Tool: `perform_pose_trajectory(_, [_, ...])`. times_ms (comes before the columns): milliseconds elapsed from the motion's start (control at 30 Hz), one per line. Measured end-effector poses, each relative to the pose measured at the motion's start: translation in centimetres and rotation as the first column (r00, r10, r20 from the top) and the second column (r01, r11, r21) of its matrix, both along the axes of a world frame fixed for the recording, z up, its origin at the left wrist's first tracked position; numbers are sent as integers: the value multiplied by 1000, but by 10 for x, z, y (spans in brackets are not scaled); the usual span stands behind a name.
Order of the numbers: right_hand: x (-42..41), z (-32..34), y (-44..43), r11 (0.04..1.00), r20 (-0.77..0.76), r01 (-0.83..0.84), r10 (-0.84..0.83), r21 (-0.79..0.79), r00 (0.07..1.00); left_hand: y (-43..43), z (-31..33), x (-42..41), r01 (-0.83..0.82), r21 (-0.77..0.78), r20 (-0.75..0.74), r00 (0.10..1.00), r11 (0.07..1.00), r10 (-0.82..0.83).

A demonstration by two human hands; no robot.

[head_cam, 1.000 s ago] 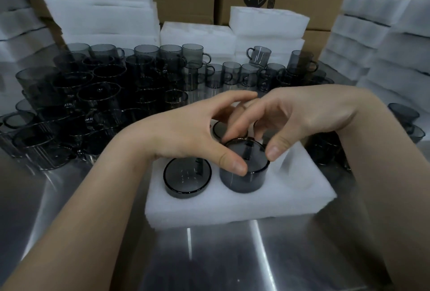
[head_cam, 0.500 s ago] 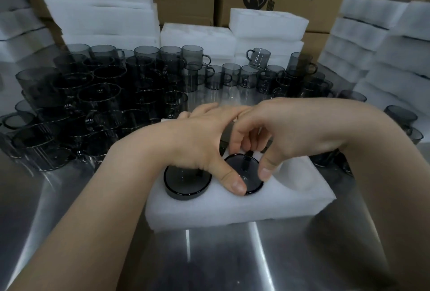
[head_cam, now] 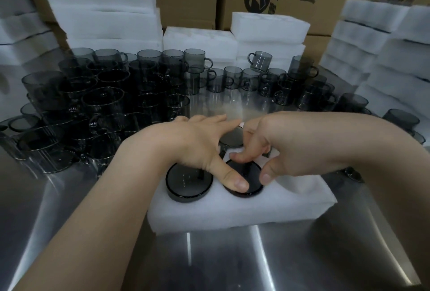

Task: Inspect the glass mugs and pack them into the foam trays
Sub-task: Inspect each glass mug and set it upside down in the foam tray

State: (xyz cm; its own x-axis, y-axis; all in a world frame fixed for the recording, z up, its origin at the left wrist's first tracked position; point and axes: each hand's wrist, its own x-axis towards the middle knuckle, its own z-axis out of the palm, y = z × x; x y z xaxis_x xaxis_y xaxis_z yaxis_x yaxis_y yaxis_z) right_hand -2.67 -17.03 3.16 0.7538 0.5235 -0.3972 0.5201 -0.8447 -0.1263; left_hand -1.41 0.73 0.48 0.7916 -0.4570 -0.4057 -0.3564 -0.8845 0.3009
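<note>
Hands over a white foam tray (head_cam: 232, 211). The left hand (head_cam: 197, 148), fingers straight, presses its thumb on a sunken mug (head_cam: 249, 172) (base up); the right hand (head_cam: 290, 151) pinches its rim, fingers curled.

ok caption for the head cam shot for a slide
Left hand and right hand seat a grey glass mug base-up in the white foam tray, beside a second mug.

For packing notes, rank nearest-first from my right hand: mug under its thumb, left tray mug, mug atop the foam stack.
Right hand:
1. mug under its thumb, touching
2. left tray mug, beside
3. mug atop the foam stack, far back
</note>
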Motion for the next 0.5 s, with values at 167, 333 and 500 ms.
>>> perform_pose_trajectory(167, [17,12,-17,900,-118,-7,65,436,991,3,-5,1,46,-10,112,993,999,-45])
perform_pose_trajectory(333, [78,-13,27,830,81,55,-120,554,989,5,-8,1,59,-3,133,989,998,-58])
perform_pose_trajectory(500, [120,-28,69,952,-9,74,-74,299,997,7,-11,1,47,-28,138,990,998,-43])
